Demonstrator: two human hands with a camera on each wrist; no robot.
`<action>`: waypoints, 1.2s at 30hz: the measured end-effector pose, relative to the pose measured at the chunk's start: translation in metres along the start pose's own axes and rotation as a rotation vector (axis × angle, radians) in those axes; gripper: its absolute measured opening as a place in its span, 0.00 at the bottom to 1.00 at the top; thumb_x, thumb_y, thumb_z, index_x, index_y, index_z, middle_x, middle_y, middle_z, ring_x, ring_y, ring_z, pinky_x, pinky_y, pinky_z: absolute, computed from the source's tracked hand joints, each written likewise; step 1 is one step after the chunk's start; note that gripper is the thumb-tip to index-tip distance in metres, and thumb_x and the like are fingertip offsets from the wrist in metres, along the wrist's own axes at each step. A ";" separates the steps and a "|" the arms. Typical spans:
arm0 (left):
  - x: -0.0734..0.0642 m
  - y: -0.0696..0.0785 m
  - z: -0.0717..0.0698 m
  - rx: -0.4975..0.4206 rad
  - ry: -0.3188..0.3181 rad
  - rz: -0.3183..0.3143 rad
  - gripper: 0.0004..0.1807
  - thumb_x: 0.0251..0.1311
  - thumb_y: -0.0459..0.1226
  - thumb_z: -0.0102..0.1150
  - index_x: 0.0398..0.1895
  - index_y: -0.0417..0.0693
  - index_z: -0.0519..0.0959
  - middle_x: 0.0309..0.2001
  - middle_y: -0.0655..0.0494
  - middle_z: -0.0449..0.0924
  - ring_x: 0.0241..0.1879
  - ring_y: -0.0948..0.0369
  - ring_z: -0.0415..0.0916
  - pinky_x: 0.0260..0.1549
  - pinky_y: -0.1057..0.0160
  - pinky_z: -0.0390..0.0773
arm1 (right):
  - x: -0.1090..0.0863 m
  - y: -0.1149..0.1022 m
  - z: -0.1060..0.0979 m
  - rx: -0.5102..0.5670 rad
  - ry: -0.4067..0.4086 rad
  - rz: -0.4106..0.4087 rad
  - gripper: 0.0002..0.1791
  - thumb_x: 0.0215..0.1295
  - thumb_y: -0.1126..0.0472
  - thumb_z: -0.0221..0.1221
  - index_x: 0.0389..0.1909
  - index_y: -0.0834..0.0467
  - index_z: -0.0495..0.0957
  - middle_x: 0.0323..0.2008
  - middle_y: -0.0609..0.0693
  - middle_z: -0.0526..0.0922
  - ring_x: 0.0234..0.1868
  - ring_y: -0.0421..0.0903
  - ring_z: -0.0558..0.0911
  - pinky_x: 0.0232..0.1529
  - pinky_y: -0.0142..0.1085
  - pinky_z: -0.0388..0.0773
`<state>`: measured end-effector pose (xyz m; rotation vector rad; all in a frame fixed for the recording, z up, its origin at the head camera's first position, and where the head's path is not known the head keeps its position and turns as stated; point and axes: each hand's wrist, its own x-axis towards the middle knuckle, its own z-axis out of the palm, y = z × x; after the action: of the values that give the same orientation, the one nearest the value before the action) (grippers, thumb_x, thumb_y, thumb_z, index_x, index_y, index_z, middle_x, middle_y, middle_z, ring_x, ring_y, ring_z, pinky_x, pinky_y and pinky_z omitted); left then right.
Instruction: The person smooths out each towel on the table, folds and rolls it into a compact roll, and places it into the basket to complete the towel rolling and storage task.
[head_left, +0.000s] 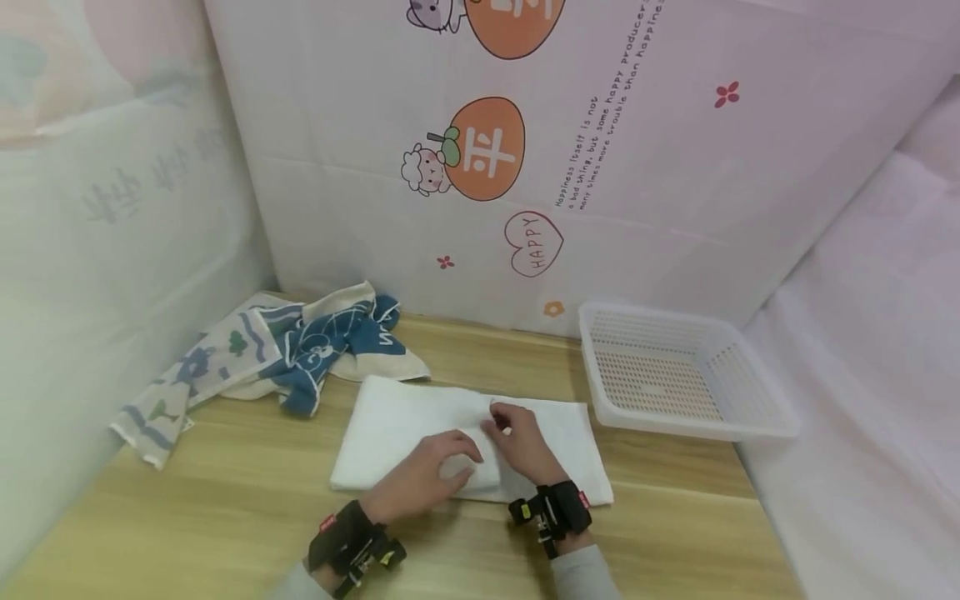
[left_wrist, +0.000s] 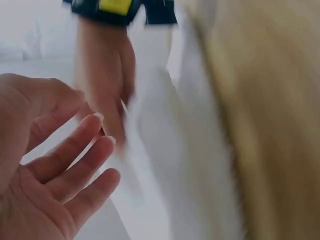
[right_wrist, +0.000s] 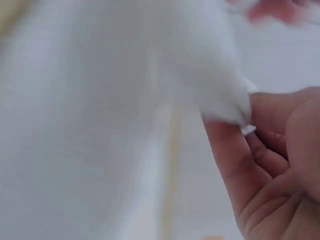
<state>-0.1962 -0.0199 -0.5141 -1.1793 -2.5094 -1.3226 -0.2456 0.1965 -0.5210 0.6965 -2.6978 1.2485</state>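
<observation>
A white folded towel [head_left: 405, 425] lies flat on the wooden table in the head view, its right part a lower layer. My right hand [head_left: 525, 442] is over the towel right of its middle. In the right wrist view, thumb and forefinger of that hand [right_wrist: 280, 170] pinch a corner of the white towel [right_wrist: 210, 65]. Close by on the left, my left hand [head_left: 423, 475] hovers at the towel's near edge with fingers loosely bent. The left wrist view shows its fingers [left_wrist: 85, 160] apart and holding nothing.
A white plastic basket [head_left: 750, 429] stands at the back right. Crumpled blue-and-white patterned towels [head_left: 315, 346] lie at the back left. Printed white sheets [head_left: 360, 208] hang around the wooden table [head_left: 225, 517].
</observation>
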 end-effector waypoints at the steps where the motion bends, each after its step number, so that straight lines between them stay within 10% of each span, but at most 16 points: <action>1: 0.000 -0.001 -0.004 0.011 0.035 0.005 0.07 0.64 0.30 0.64 0.44 0.45 0.83 0.46 0.58 0.82 0.51 0.61 0.80 0.54 0.58 0.80 | -0.002 -0.002 -0.008 0.002 0.041 -0.008 0.09 0.74 0.63 0.58 0.31 0.57 0.75 0.26 0.44 0.74 0.31 0.39 0.77 0.35 0.35 0.74; 5: -0.002 -0.005 -0.018 0.060 0.097 -0.043 0.07 0.62 0.31 0.66 0.43 0.46 0.83 0.47 0.58 0.81 0.52 0.59 0.79 0.53 0.54 0.80 | -0.018 -0.001 -0.040 -0.021 0.162 0.078 0.08 0.78 0.65 0.51 0.48 0.60 0.79 0.37 0.53 0.81 0.39 0.48 0.81 0.39 0.41 0.76; 11: -0.017 -0.018 -0.020 0.186 -0.059 -0.205 0.21 0.53 0.37 0.74 0.52 0.48 0.82 0.57 0.51 0.75 0.61 0.51 0.71 0.61 0.46 0.74 | -0.037 0.032 -0.046 -0.170 0.054 0.310 0.21 0.76 0.71 0.47 0.66 0.75 0.68 0.53 0.70 0.80 0.50 0.60 0.82 0.48 0.51 0.79; 18: -0.044 -0.036 -0.024 0.260 -0.033 -0.161 0.28 0.41 0.28 0.70 0.52 0.47 0.81 0.58 0.47 0.74 0.62 0.48 0.69 0.63 0.43 0.70 | -0.043 0.047 -0.032 -0.129 -0.012 0.433 0.31 0.72 0.66 0.56 0.71 0.75 0.60 0.66 0.75 0.69 0.67 0.69 0.70 0.66 0.59 0.69; 30: -0.062 -0.044 -0.032 0.325 0.041 -0.186 0.31 0.40 0.20 0.64 0.53 0.45 0.81 0.55 0.48 0.77 0.57 0.50 0.74 0.59 0.45 0.76 | -0.055 0.019 -0.073 -0.160 0.133 0.208 0.26 0.75 0.73 0.47 0.71 0.74 0.62 0.64 0.74 0.71 0.35 0.58 0.76 0.39 0.45 0.72; 36: -0.060 -0.048 -0.032 0.333 0.028 -0.233 0.27 0.42 0.23 0.65 0.50 0.47 0.82 0.55 0.50 0.77 0.56 0.52 0.75 0.57 0.47 0.77 | -0.077 0.026 -0.087 -0.147 0.110 0.322 0.27 0.77 0.73 0.44 0.74 0.73 0.58 0.70 0.74 0.64 0.61 0.68 0.75 0.57 0.55 0.76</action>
<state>-0.1945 -0.0946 -0.5497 -0.8152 -2.7699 -0.8953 -0.1975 0.3038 -0.5015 0.1747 -2.8486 1.0904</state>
